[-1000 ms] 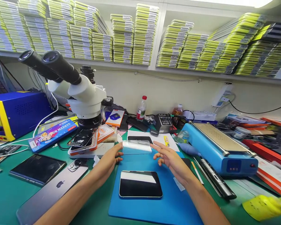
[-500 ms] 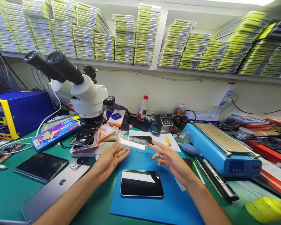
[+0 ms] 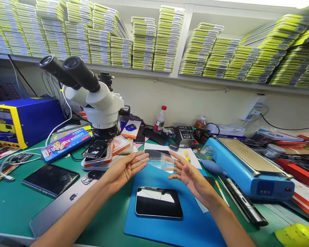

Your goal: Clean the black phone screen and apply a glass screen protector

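Observation:
A clear, thin phone screen protector [image 3: 157,162] is stretched level between my hands above the blue mat. My left hand [image 3: 123,171] grips its left end at the fingertips, palm turned up. At the opposite end, my right hand [image 3: 189,176] has its fingers against the edge, the lower ones showing through the clear sheet. Beneath it, a phone [image 3: 159,203] lies screen up on the blue mat [image 3: 149,228], its black glass reflecting a white band.
On the left are a purple-grey phone [image 3: 64,206], a dark-screened device [image 3: 50,179] and a microscope [image 3: 100,109]. A blue heating plate machine [image 3: 252,168], a black pen-like tool [image 3: 247,202] and a yellow bottle [image 3: 297,235] stand or lie on the right.
The screen protector has tilted, and its right end now meets my right hand, which was just short of it before. The whole view has shifted slightly.

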A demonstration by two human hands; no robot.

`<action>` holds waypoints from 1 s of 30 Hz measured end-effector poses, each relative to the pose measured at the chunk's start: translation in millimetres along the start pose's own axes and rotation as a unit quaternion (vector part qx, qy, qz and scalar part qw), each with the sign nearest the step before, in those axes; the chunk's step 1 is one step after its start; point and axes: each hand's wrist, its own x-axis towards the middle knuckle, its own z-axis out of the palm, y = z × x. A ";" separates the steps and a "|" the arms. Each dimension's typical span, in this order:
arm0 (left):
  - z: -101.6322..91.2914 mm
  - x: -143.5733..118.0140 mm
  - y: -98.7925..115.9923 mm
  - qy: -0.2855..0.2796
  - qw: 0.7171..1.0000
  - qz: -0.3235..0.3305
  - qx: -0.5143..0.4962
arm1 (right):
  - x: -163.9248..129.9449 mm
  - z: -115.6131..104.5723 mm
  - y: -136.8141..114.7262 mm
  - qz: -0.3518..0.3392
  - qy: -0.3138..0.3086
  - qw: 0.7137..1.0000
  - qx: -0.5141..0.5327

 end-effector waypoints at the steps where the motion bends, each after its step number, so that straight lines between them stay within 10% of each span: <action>1: 1.1 0.9 -0.9 -0.003 1.000 0.000 0.000 | -0.4 1.7 0.0 -0.010 -0.006 1.000 -0.013; 30: 39.8 -9.8 -27.0 -0.128 0.983 0.109 0.075 | -3.3 11.3 1.8 -0.036 0.014 0.999 -0.003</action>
